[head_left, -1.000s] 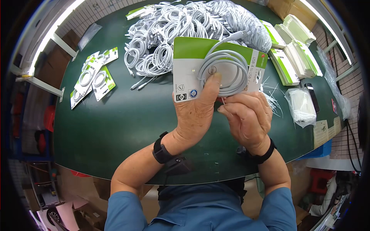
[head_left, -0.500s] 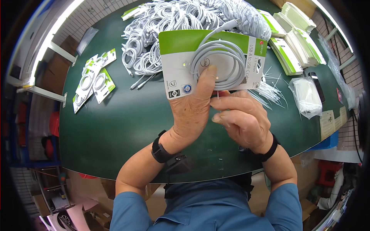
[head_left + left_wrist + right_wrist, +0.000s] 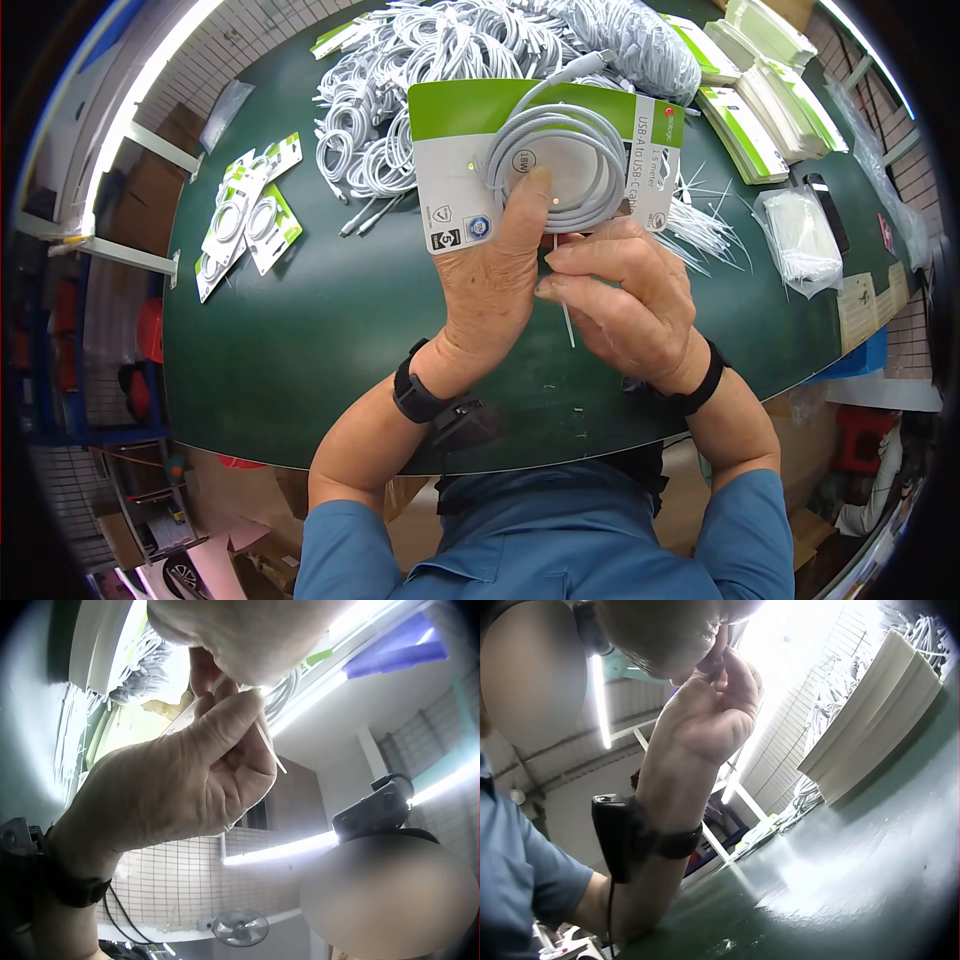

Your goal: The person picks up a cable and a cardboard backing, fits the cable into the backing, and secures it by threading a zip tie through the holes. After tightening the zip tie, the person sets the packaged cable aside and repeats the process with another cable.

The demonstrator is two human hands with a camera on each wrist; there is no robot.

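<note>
My left hand point(image 3: 490, 290) grips a green-and-white retail card point(image 3: 450, 175) from below, its thumb pressing a coiled light-grey USB cable point(image 3: 610, 170) against the front. One cable plug point(image 3: 580, 68) sticks up past the card's top edge. Just under the coil, my right hand point(image 3: 640, 300) pinches a thin white cable tie point(image 3: 570, 325) at the card's lower edge. The tie's tail hangs downward, and in the left wrist view the tie point(image 3: 271, 746) pokes out past the right thumb. The other fingers of my left hand are hidden behind the card.
A large heap of coiled cables point(image 3: 360, 130) covers the table's far side. Several carded cables point(image 3: 225, 220) lie at left. Stacks of cards point(image 3: 740, 135), loose cable ties point(image 3: 705, 235), a bag of white ties point(image 3: 800, 245) and a black phone point(image 3: 828, 205) are at right.
The card has moved slightly left and up. Below the right fingertips, the cable tie's tail now shows longer, with the right thumb and forefinger a little further left.
</note>
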